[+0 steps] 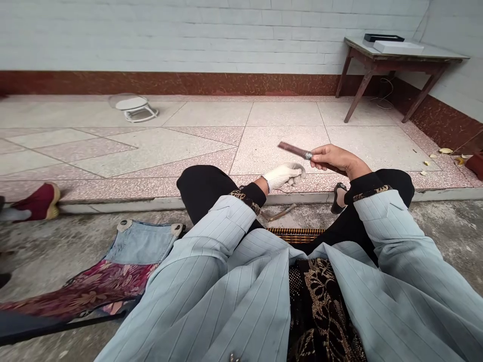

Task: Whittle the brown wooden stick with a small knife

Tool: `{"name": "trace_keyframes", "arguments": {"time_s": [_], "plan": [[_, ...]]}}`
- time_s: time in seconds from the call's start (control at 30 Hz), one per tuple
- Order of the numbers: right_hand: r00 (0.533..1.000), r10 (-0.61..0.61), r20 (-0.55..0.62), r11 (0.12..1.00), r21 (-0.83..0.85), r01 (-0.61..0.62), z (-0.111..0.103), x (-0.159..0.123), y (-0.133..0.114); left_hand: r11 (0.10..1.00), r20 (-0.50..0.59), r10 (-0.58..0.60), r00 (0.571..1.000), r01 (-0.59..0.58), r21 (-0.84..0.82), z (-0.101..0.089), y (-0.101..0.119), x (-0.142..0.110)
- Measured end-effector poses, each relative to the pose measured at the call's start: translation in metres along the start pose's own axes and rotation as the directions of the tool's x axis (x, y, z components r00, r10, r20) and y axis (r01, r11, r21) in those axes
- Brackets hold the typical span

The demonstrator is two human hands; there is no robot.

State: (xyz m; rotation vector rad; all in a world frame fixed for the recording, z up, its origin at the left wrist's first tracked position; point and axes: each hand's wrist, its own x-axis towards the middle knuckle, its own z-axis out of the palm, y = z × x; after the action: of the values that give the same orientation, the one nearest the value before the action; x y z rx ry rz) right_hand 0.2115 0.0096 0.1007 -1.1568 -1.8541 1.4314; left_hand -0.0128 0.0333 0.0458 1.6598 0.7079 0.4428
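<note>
My right hand (334, 158) is bare and closed on a dark brown stick (292, 149). Silvery wire (308, 156) is wound round the stick close to my fingertips, and the free end points up to the left. My left hand (286, 175), in a whitish knitted glove with greyish fingertips, is just below the stick and apart from it. Its fingers are curled together; whether anything is in them is hidden. Below the hands, a bent piece of wood (279, 213) lies on the ground between my knees, in front of a woven seat edge (296, 234).
A low concrete step (124, 205) runs in front of me. Beyond it are a small white stool (136, 106) and a wooden table (415, 59) bearing flat boxes. Patchwork cloth (141, 244) is at my left, near another person's red shoe (39, 202).
</note>
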Motion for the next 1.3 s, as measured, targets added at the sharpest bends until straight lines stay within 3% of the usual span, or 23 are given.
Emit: {"name": "trace_keyframes", "arguments": {"time_s": [0.07, 0.17, 0.27, 0.33, 0.4, 0.47, 0.53, 0.6, 0.67, 0.73, 0.8, 0.87, 0.93, 1.0, 1.13, 1.3], "plan": [[0.986, 0.053, -0.158, 0.998, -0.004, -0.055, 0.000, 0.007, 0.006, 1.000, 0.025, 0.003, 1.000, -0.004, 0.030, 0.002, 0.003, 0.000], [0.922, 0.145, -0.360, 0.959, -0.179, -0.221, -0.001, 0.019, 0.015, 0.998, 0.058, 0.010, 0.998, -0.014, 0.067, 0.005, 0.008, -0.001], [0.875, 0.096, -0.475, 0.805, -0.480, -0.348, 0.000, 0.025, 0.019, 0.997, 0.077, 0.019, 0.997, -0.025, 0.071, 0.006, 0.011, -0.001], [0.892, 0.042, -0.451, 0.650, -0.666, -0.367, 0.003, 0.025, 0.018, 0.998, 0.096, 0.029, 0.995, -0.034, 0.052, 0.006, 0.010, 0.000], [0.942, 0.096, -0.321, 0.505, -0.800, -0.324, 0.005, 0.023, 0.014, 0.999, 0.118, 0.027, 0.993, -0.031, 0.035, 0.004, 0.007, 0.003], [0.950, 0.297, -0.101, 0.467, -0.852, -0.237, 0.006, 0.019, 0.010, 0.999, 0.152, 0.008, 0.988, -0.013, 0.031, 0.000, 0.003, 0.007], [0.853, 0.494, 0.167, 0.565, -0.808, -0.168, 0.004, 0.014, 0.006, 0.999, 0.204, 0.001, 0.979, -0.008, 0.032, -0.005, 0.000, 0.011], [0.749, 0.517, 0.414, 0.733, -0.666, -0.138, -0.001, 0.008, 0.002, 1.000, 0.267, 0.011, 0.964, -0.014, 0.010, -0.011, -0.001, 0.013], [0.732, 0.381, 0.565, 0.874, -0.479, -0.085, -0.009, -0.001, -0.004, 0.999, 0.312, 0.033, 0.949, -0.024, -0.032, -0.015, 0.000, 0.012], [0.777, 0.210, 0.594, 0.948, -0.316, -0.015, -0.016, -0.009, -0.010, 0.997, 0.288, 0.056, 0.956, -0.039, -0.066, -0.016, 0.001, 0.011], [0.865, 0.051, 0.500, 0.980, -0.192, 0.053, -0.019, -0.016, -0.016, 0.993, 0.228, 0.094, 0.969, -0.075, -0.092, -0.017, 0.000, 0.010], [0.959, -0.065, 0.274, 0.991, -0.098, 0.095, -0.016, -0.018, -0.019, 0.982, 0.205, 0.146, 0.968, -0.116, -0.149, -0.016, -0.003, 0.011], [0.993, -0.114, 0.020, 0.993, -0.012, 0.114, -0.010, -0.015, -0.019, 0.964, 0.201, 0.221, 0.954, -0.182, -0.196, -0.017, -0.005, 0.013], [0.983, -0.124, -0.132, 0.988, 0.072, 0.134, -0.001, -0.009, -0.017, 0.954, 0.171, 0.273, 0.947, -0.244, -0.175, -0.017, -0.006, 0.015], [0.953, -0.185, -0.241, 0.960, 0.162, 0.228, 0.007, 0.004, -0.011, 0.965, 0.112, 0.253, 0.961, -0.244, -0.094, -0.015, -0.007, 0.018], [0.874, -0.243, -0.421, 0.935, 0.138, 0.327, 0.000, 0.009, -0.010, 0.953, 0.079, 0.289, 0.954, -0.278, -0.121, -0.015, -0.011, 0.019]]}}
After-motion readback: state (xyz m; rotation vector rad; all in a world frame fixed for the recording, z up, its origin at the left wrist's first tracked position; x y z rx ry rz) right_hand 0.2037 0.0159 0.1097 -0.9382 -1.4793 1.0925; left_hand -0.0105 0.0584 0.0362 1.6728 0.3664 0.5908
